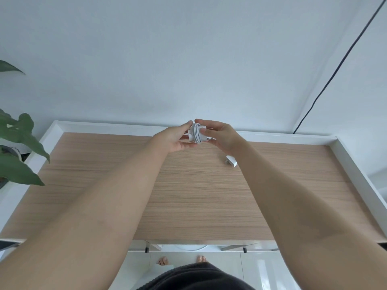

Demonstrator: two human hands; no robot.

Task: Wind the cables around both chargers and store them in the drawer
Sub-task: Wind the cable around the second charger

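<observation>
We hold the white charger (198, 133) up near the middle of the frame, over the far edge of the wooden table (188, 195). Our left hand (174, 137) holds it from the left side, thumb on top and fingers under. Our right hand (218, 135) pinches it from the right side with bent fingers. The white cable (196, 132) goes round the charger in several loops.

What could go wrong? We think the loops may slip off if we loosen our pinch, because the end of the cable does not look tucked in. We cannot see where the end is. The charger could also drop on the table if one hand lets go too soon.

A second small white charger (231, 161) lies on the table, just under our right wrist, a bit right of the middle. We see no cable on it. Our arm could bump it and push it along.

We cannot see the drawer from here, so we may have to look for it.

The table top is light wood with a white frame (104, 127) round it. The wall (188, 59) behind is plain and pale. A thin dark cord (339, 65) runs down the wall in the upper right. Green plant leaves (18, 143) show at the left edge. At the bottom we see bare toes (163, 261) on a shiny white floor (261, 268).
</observation>
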